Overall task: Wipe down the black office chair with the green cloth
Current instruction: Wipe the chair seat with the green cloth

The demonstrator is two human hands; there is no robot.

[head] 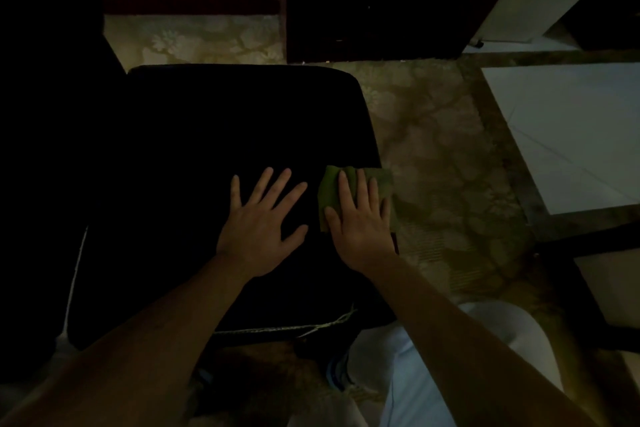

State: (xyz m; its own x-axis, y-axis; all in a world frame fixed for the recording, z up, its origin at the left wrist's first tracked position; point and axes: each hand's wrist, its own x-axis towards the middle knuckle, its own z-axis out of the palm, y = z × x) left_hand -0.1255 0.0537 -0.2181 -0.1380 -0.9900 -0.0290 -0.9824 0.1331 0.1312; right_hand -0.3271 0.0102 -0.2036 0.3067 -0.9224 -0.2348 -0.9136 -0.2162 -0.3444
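Nearest the person, a pale cord (pixel 322 324) runs along the near edge of the black office chair (pixel 225 121), above a striped shoe (pixel 337 373) and a light trouser leg (pixel 433 374). The cord could snag a cloth that sweeps toward the near edge.

The left hand (pixel 258 229) lies flat on the seat with fingers spread, its grip open and holding nothing. It appears to steady the chair. Just right of it, the right hand (pixel 360 225) presses the green cloth (pixel 330 189) against the seat's right edge with straight fingers. This grip is open too, so nothing pinches the cloth.

The main risk lies there. Part of the cloth hangs past the seat edge, and a stroke going further right would likely push it off onto the patterned carpet (pixel 433 149). Pressure alone holds it, so it may also bunch up or slip from under the palm. If the chair rolls or swivels, a hard push could shift the seat. The dim light makes missed patches hard to judge.

To the right lies a white tiled area (pixel 571 135), well clear of the chair. Beyond the seat stand a dark cabinet (pixel 374 10) and a white bin (pixel 530 7). Neither is in the way of the wiping.
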